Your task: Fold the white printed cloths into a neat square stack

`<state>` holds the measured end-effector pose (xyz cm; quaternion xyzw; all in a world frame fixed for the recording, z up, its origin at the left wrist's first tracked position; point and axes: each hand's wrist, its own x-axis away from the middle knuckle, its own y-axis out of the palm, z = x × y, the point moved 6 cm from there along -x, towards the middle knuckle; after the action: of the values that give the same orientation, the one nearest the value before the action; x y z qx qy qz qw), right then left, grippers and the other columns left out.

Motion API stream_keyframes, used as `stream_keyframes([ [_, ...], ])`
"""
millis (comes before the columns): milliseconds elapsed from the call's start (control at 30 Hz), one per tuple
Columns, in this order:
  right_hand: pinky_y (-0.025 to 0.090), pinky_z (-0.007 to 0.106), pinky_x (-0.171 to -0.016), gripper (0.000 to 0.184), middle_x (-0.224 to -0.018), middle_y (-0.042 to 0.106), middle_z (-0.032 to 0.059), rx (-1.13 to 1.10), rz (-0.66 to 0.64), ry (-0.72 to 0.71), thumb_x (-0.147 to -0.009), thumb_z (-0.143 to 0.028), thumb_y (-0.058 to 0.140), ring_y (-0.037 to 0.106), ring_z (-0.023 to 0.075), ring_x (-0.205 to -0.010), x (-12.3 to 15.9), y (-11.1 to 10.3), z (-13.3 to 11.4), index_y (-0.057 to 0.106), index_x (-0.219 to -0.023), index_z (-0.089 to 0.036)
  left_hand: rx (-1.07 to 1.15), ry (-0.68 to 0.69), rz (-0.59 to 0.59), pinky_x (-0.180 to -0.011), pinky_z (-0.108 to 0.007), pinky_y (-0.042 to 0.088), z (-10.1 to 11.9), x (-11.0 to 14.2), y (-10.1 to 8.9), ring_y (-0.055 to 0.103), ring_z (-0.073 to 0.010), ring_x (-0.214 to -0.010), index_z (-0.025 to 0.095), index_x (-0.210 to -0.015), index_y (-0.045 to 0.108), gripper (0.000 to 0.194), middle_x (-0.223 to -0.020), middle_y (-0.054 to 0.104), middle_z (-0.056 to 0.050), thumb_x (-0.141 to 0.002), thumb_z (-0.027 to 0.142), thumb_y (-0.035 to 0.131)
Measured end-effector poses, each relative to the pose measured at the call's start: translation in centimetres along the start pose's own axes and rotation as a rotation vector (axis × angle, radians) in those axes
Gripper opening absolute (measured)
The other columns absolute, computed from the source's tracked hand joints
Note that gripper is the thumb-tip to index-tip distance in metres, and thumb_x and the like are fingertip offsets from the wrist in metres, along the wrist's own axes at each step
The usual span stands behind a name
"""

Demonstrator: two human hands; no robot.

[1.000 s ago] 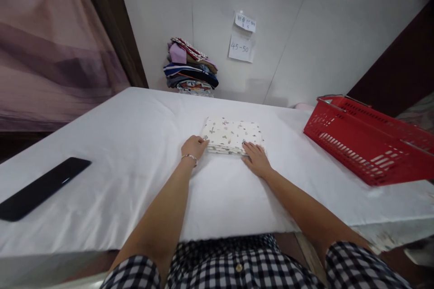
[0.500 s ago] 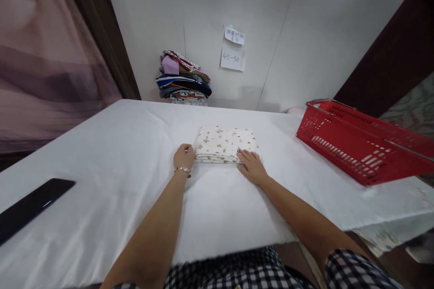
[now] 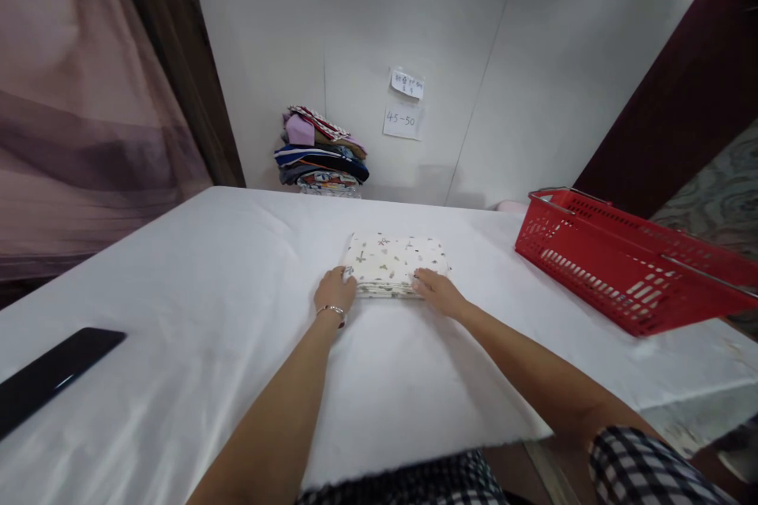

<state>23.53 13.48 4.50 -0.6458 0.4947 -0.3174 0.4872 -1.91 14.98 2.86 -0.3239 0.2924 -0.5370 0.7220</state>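
Note:
A folded white cloth (image 3: 395, 256) with a small scattered print lies flat on the table, its layered folds facing me. At its near left corner, my left hand (image 3: 335, 289), with a bracelet at the wrist, has its fingers curled round the edge. My right hand (image 3: 438, 291) grips the near right corner, fingertips on top and thumb at the front fold. The undersides of both grips are hidden.
A red plastic basket (image 3: 628, 264) with metal handles stands on the right of the white-covered table (image 3: 237, 331). On the left lies a black phone-like slab (image 3: 59, 371). Stacked folded clothes (image 3: 323, 150) stand beyond the far edge, by a wall with paper notes (image 3: 403, 122).
My left hand has moved right from beside the cloth onto its near left corner. The right hand's fingers have drawn in at the near right corner. The view has tilted up slightly.

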Motion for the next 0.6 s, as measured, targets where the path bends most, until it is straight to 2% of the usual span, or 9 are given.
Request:
stream_keyframes([
  [100, 0.027, 0.036, -0.107, 0.052, -0.143, 0.036, 0.0073, -0.017, 0.098, 0.053, -0.091, -0.047, 0.031, 0.028, 0.0221, -0.134, -2.9, -1.3, 0.8, 0.044, -0.132, -0.019, 0.009, 0.002, 0.003, -0.082, -0.038, 0.045, 0.0, 0.1, 0.0, 0.056, -0.0268, -0.104, 0.021, -0.115, 0.054, 0.039, -0.116, 0.058, -0.011, -0.079, 0.032, 0.041],
  [233, 0.025, 0.047, -0.106, 0.048, -0.143, 0.033, 0.0128, 0.123, 0.144, 0.12, -0.091, -0.042, 0.035, 0.024, 0.0271, -0.134, -5.4, -1.3, 3.3, 0.042, -0.131, -0.016, 0.013, 0.001, 0.012, -0.084, -0.037, 0.044, -0.1, 0.1, 0.2, 0.056, -0.026, -0.105, 0.021, -0.114, 0.054, 0.039, -0.116, 0.058, -0.01, -0.079, 0.03, 0.041],
  [333, 0.031, 0.053, -0.099, 0.042, -0.14, 0.037, 0.0152, 0.185, 0.11, 0.192, -0.089, -0.04, 0.038, 0.026, 0.0305, -0.132, -5.7, -0.2, 5.4, 0.046, -0.124, -0.017, -0.016, 0.005, 0.024, -0.084, -0.036, 0.044, -0.1, 0.1, 0.4, 0.056, -0.0257, -0.103, 0.02, -0.114, 0.054, 0.039, -0.114, 0.058, -0.01, -0.078, 0.028, 0.042],
  [433, 0.035, 0.049, -0.096, 0.039, -0.138, 0.038, 0.0145, 0.225, 0.095, 0.181, -0.09, -0.041, 0.037, 0.025, 0.0295, -0.132, -5.6, 0.6, 6.1, 0.047, -0.12, -0.019, -0.044, 0.021, 0.036, -0.083, -0.037, 0.044, 0.0, 0.0, 0.5, 0.056, -0.026, -0.103, 0.021, -0.113, 0.054, 0.038, -0.114, 0.059, -0.01, -0.078, 0.026, 0.043],
  [600, 0.03, 0.048, -0.1, 0.043, -0.142, 0.033, 0.0129, 0.261, 0.017, 0.218, -0.09, -0.044, 0.033, 0.021, 0.0276, -0.134, -5.9, 0.6, 6.3, 0.044, -0.123, -0.018, -0.058, -0.001, 0.029, -0.084, -0.036, 0.044, 0.2, 0.2, 0.5, 0.055, -0.0253, -0.102, 0.019, -0.114, 0.055, 0.039, -0.113, 0.058, -0.01, -0.078, 0.026, 0.042],
])
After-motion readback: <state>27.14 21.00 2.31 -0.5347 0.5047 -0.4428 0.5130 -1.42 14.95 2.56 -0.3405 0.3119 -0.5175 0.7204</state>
